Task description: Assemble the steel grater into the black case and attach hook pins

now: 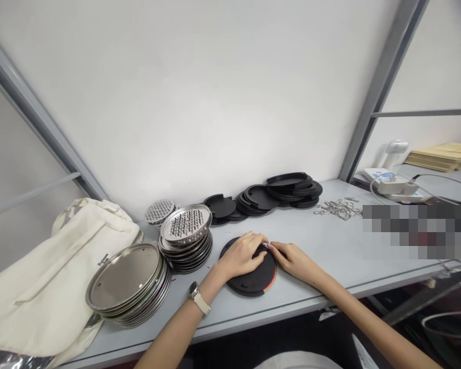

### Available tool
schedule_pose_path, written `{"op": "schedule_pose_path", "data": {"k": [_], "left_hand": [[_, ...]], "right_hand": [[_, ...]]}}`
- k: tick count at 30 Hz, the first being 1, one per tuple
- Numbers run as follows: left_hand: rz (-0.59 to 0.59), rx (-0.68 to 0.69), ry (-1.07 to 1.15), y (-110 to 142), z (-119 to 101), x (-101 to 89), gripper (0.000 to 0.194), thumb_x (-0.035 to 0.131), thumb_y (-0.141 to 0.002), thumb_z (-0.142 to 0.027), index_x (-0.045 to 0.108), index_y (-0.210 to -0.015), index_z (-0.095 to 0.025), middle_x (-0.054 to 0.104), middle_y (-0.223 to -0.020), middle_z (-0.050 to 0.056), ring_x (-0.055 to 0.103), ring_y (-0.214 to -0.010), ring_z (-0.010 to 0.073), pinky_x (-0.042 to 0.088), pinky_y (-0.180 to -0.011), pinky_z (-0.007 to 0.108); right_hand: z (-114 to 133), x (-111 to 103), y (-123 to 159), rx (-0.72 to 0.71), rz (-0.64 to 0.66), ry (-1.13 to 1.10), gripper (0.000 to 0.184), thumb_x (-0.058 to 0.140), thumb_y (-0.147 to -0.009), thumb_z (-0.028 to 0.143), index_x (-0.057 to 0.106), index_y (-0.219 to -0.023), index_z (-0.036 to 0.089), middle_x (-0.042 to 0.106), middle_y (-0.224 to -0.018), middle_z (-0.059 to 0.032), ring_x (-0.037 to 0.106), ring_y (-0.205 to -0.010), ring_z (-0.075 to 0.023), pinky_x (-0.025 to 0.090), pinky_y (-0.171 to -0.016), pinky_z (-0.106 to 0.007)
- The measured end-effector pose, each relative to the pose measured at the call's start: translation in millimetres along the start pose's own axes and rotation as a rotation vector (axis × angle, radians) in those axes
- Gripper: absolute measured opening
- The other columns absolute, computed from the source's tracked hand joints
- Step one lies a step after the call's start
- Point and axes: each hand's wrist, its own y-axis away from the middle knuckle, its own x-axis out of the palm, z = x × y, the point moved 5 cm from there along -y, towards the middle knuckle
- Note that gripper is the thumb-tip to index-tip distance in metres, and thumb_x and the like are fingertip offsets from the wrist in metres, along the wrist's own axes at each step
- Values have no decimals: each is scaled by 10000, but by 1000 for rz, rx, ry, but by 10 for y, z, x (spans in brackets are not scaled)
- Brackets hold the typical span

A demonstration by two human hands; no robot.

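Worktable [311,233], pale grey, carrying all the parts described. A cream cloth bag [61,266] lies at its left end; a row of overlapping black round parts [257,197] lines the wall. A stack of flat metal discs [125,279] stands beside the bag, next to a stack of grater discs [186,225]. Near the front edge, right of the graters, a black disc [249,282] rests flat, a red-and-yellow strip showing along its right rim. The left hand [242,256] spreads palm-down over the disc, thumb apart from the fingers; whether its fingertips also grip anything cannot be told. The right hand [294,261], low at the rim, appears to pinch a small metal piece [266,245] between thumb and forefinger. Loose metal clips [340,209] lie farther back. Sound handling probably calls for even left-hand pressure, so that the disc does not skid or tilt, and for a right-hand pinch close to the rim, aligned before any force, lest the piece slip or scratch the surface.
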Motion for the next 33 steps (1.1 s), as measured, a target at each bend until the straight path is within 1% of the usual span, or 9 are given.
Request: {"op": "schedule_pose_path", "data": {"k": [9,20,24,27,29,31,33], "left_hand": [[5,3,7,0,-9,2,215,502,-846,-147,453,-1051,-189,560,-1008,53,515,-993,201,424,-879,332],[3,-4,37,0,-9,4,192,499,-850,-151,445,-1031,-189,549,-985,53,513,-983,201,436,-869,332],[9,-15,44,-1,1,7,191,496,-843,-137,446,-1020,-190,544,-981,53,515,-977,204,439,-866,335],[17,-26,68,-5,8,3,195,435,-847,-81,454,-1007,-190,547,-982,51,521,-971,191,442,-865,324],[22,-14,87,-9,-1,-1,235,384,-846,-37,458,-1008,-190,555,-986,44,523,-977,173,436,-880,306],[16,6,81,-13,-18,-7,255,374,-843,-25,462,-1015,-189,559,-995,40,517,-987,167,425,-898,301],[-10,3,45,-17,-24,-19,231,409,-841,-51,466,-1017,-188,552,-1001,43,508,-992,179,416,-904,318]], "right_hand": [[55,-36,4,-3,-1,-47,388,279,-943,374,483,-669,190,568,-606,-6,513,-567,-143,333,-561,-245],[59,-41,0,9,-2,-115,399,276,-935,410,446,-648,191,513,-585,7,464,-558,-134,321,-551,-245],[8,-33,-6,22,4,-162,412,275,-925,443,427,-636,192,466,-568,19,428,-553,-129,314,-541,-247],[-76,-51,-20,63,-34,-193,422,278,-914,471,375,-610,196,385,-541,36,368,-530,-115,299,-520,-244],[-112,-66,-26,84,-58,-205,417,285,-910,474,342,-603,198,341,-540,43,338,-526,-107,293,-516,-240],[-110,-69,-28,81,-59,-210,406,292,-909,468,331,-608,198,334,-551,43,336,-536,-106,295,-524,-237],[-88,-68,-27,72,-58,-216,398,293,-909,467,331,-617,199,343,-559,42,346,-548,-110,301,-535,-236]]}}
